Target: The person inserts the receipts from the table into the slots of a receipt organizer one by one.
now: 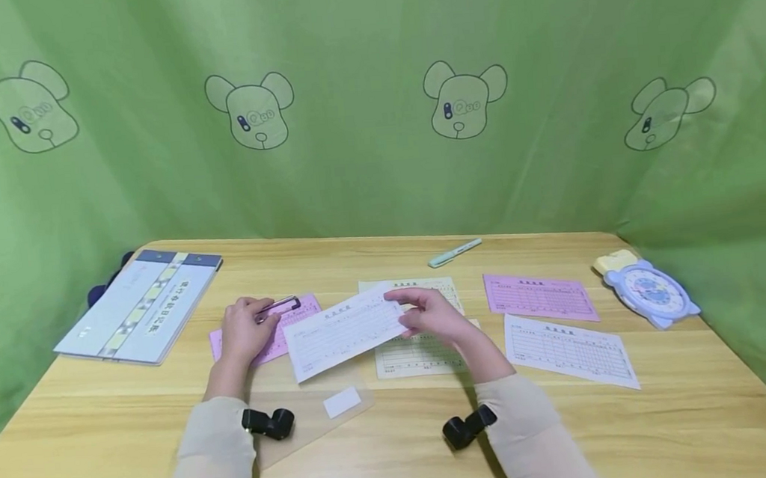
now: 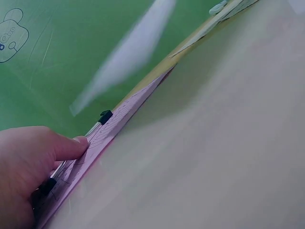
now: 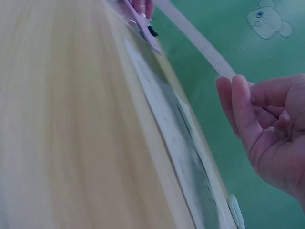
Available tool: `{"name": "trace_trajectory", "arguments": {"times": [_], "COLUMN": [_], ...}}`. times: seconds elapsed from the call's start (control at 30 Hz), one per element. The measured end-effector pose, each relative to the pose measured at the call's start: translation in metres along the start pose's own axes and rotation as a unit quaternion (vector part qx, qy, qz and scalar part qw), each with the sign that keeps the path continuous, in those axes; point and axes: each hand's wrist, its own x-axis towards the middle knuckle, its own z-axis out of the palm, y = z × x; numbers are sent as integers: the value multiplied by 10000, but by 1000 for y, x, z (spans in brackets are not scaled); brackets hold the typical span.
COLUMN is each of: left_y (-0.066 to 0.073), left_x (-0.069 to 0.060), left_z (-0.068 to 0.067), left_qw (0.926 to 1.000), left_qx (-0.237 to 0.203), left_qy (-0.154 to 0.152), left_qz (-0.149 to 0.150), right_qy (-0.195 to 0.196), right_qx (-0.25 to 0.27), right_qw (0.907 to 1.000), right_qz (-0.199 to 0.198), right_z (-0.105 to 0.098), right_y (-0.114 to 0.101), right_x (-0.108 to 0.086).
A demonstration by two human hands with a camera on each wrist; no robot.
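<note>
My right hand (image 1: pixel 432 314) pinches the right edge of a white printed form (image 1: pixel 343 331), which is lifted and tilted above the table. In the right wrist view, thumb and fingers (image 3: pixel 243 98) meet at the end of that slip. The left hand (image 1: pixel 245 331) grips the metal clip (image 1: pixel 287 304) of a transparent clipboard (image 1: pixel 289 419) with a white label. In the left wrist view, the left thumb (image 2: pixel 71 147) lies against the clip, over a pink form (image 2: pixel 119 119). The white form partly covers this pink sheet in the head view.
Two pale green-yellow forms (image 1: pixel 419 360) lie behind the right hand. Further right are another pink form (image 1: pixel 539 298) and a white form (image 1: pixel 570 352). A pen (image 1: pixel 455 253) is at the back, a blue clock-like object (image 1: pixel 652 293) at right, a folder (image 1: pixel 141 307) at left.
</note>
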Motion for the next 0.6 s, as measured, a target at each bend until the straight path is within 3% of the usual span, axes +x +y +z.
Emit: {"name": "trace_trajectory", "arguments": {"times": [0.2,0.4,0.6], "left_y": [2,2,3], "left_x": [0,0,0], "left_z": [-1,-2,-1], "left_qw": [10000,10000,10000], "left_qx": [32,27,-25], "left_qy": [-60,-38,45], "left_qz": [-49,-17,-15], "right_qy": [164,379,724], "right_qx": [-332,-306,-147], "right_qw": [9993,9988,9961], "right_qz": [27,38,487], "right_z": [22,46,66], "right_y": [-3,-7,-7], "right_x": [11,20,26]}}
